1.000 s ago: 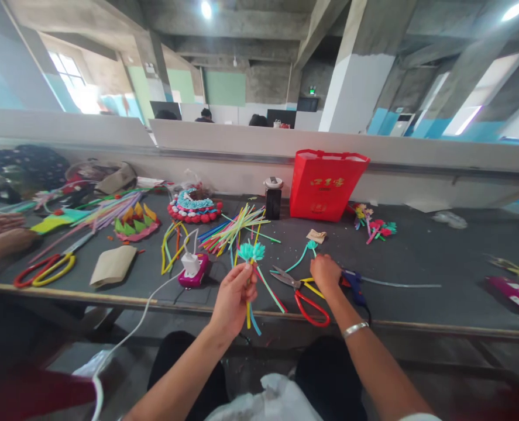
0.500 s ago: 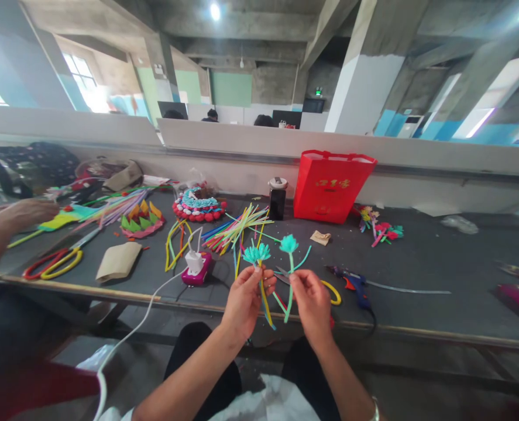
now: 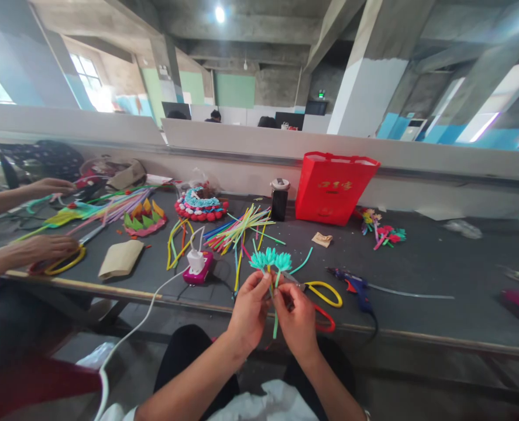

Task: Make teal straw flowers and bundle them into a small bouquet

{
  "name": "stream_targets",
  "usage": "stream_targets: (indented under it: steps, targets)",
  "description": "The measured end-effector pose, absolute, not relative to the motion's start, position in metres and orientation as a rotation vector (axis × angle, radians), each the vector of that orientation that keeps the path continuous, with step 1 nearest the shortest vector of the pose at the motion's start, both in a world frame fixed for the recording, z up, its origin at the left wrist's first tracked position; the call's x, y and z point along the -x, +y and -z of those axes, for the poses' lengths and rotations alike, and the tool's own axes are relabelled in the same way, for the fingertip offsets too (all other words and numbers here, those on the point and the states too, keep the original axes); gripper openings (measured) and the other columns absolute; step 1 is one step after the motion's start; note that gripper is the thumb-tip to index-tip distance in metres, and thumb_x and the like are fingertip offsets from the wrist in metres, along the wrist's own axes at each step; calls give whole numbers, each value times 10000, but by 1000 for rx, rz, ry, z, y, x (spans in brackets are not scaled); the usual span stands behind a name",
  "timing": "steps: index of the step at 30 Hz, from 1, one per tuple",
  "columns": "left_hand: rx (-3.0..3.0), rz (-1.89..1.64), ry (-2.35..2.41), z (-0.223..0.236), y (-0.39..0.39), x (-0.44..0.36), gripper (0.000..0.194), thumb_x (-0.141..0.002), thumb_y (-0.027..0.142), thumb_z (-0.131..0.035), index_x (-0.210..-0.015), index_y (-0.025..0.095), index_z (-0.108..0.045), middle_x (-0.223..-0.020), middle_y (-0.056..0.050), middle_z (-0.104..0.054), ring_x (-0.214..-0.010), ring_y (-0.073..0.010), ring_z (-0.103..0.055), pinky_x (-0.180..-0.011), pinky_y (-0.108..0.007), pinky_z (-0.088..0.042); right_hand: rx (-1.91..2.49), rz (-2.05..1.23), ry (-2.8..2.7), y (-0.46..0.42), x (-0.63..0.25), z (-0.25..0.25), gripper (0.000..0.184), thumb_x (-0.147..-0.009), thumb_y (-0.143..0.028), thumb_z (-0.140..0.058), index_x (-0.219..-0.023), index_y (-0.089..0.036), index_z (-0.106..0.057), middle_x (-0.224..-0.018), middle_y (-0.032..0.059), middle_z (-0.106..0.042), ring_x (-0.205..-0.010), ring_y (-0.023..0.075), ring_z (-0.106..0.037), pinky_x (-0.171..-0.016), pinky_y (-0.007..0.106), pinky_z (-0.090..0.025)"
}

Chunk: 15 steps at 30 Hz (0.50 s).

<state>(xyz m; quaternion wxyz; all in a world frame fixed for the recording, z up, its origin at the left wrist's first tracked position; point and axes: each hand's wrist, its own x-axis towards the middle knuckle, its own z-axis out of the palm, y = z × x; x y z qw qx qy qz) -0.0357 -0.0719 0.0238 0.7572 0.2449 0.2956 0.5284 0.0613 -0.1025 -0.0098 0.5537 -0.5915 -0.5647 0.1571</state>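
Two hands, close together by the bench's near edge! Left hand (image 3: 250, 307) has its fingers closed on the stems of a turquoise flower cluster (image 3: 261, 258); right hand (image 3: 298, 313) pinches the stem of a green-stemmed flower (image 3: 283, 261), and the blooms stand side by side at twelve o'clock from the fingers. Scissors (image 3: 325, 285) show at two o'clock from the right hand, glue gun (image 3: 361, 287) at three, coloured strips (image 3: 244, 227) at eleven.

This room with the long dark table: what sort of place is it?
Probably a craft workshop: the long dark table carries a pile of colored stems and what looks like a glue gun, with turquoise craft flowers held near its edge.
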Motion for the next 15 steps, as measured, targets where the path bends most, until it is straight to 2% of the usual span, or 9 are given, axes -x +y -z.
stream_targets:
  steps: [7,11,15]
  targets:
    - [-488,-1158,665,-23,-72,34,293,-614,274,-874,-768,154,-655,-728,9,-675,-624,-88,-603,-596,-181,-476,1440,-373,-1377,-100,-58,6,147,-879,-305,-586,-791,-196,-631,-743,27,-666,-692,190,-603,-675,288,-432]
    - [-525,-1204,691,-22,-68,37,294,-609,268,-873,-784,152,-667,-740,-4,-680,-667,-104,-620,-646,-197,-494,1406,-431,-1400,-103,-63,0,197,-893,-346,-582,-782,-197,-648,-728,22,-669,-671,175,-601,-664,273,-443]
    - [-616,-1206,743,-20,-66,44,290,-652,313,-847,-827,146,-688,-741,-6,-663,-590,-76,-561,-558,-176,-441,1343,-567,-1296,-107,-75,0,250,-913,-411,-559,-805,-199,-637,-672,-1,-632,-585,143,-559,-546,230,-430]
